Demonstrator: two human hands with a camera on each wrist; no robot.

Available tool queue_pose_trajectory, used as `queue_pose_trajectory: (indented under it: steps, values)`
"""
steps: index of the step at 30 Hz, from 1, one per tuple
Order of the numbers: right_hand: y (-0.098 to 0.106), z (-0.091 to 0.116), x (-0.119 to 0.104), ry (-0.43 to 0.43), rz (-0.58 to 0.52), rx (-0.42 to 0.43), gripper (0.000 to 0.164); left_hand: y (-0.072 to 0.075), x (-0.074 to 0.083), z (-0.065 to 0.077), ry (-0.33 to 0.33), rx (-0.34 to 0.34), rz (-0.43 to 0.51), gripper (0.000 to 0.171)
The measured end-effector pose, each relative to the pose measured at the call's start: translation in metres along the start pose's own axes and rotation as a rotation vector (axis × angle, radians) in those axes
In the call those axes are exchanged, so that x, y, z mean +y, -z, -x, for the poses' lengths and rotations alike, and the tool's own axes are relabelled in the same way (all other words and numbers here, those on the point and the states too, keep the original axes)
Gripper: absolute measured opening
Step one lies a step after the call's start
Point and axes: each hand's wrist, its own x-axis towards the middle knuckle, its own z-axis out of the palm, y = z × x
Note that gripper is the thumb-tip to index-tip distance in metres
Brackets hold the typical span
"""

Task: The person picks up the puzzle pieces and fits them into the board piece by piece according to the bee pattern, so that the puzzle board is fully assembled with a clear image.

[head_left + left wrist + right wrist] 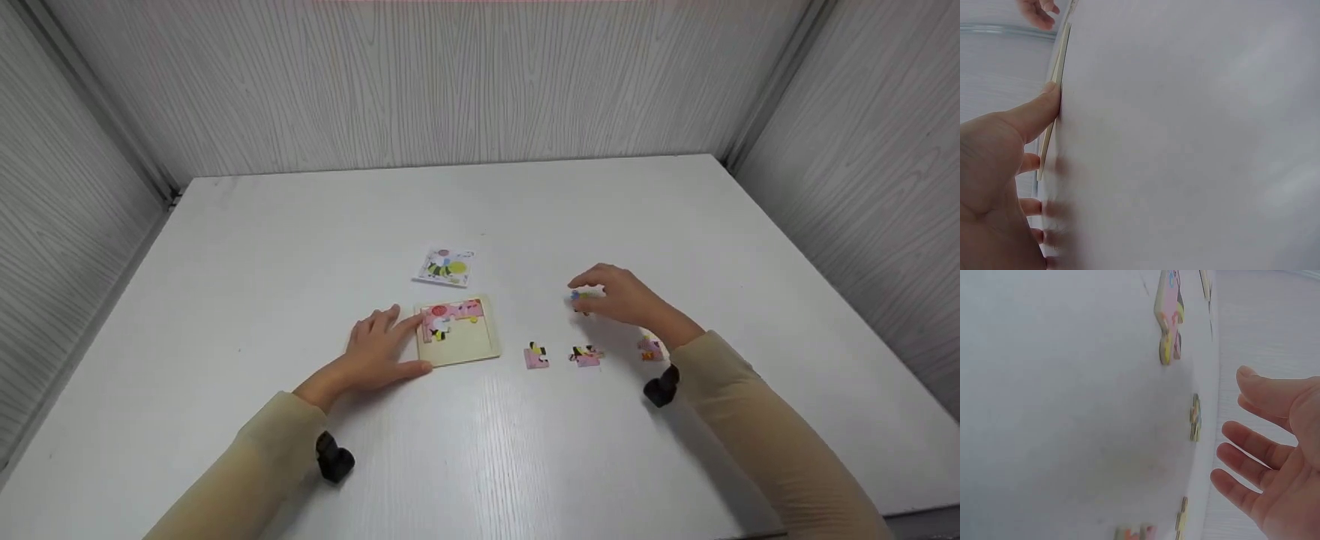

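A shallow wooden puzzle tray (472,349) lies on the table, its upper left part filled with pink, red and white pieces. My left hand (379,351) touches the tray's left side with fairly straight fingers; the thumb (1041,109) lies along the edge in the left wrist view. Over to the right, my right hand (619,296) hovers with parted, slightly bent fingers near a puzzle piece with blue and green on it (577,297). In the right wrist view nothing is between those fingers (1244,461), and the loose pieces lie on the table.
Two pink jigsaw pieces, one (536,357) beside another (586,356), lie right of the tray. A further piece (650,348) is close to the right wrist. Behind the tray is a picture card (448,268) with a bee. Pale wood-grain panels (450,82) stand around the white table.
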Motion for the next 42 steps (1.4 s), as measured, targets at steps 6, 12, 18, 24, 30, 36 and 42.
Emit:
queue_pose_trajectory:
  steps: [6,12,18,24,30,36,42]
  values:
    - [0.004,0.002,0.013,-0.087,0.066,-0.034,0.039,-0.001,0.001,0.0,0.007,-0.002,0.012,0.083]
    - [0.006,0.001,0.017,-0.077,0.111,-0.043,0.044,0.0,0.001,0.001,0.012,0.001,0.007,0.082]
    - [0.005,0.0,0.019,-0.025,0.159,-0.05,0.042,-0.001,0.001,0.0,0.021,-0.003,0.008,0.083]
    - [0.003,-0.002,0.018,-0.032,0.204,-0.05,0.035,-0.002,0.001,0.0,0.016,0.003,0.012,0.083]
    - [0.003,-0.002,0.016,-0.021,0.2,-0.044,0.027,-0.001,0.001,0.0,0.006,0.008,0.015,0.083]
    - [0.003,-0.003,0.017,-0.022,0.218,-0.046,0.027,0.0,0.0,0.0,0.005,0.004,0.016,0.082]
    - [0.0,-0.005,0.013,-0.04,0.198,-0.042,0.027,-0.001,-0.001,0.0,0.01,-0.001,0.027,0.083]
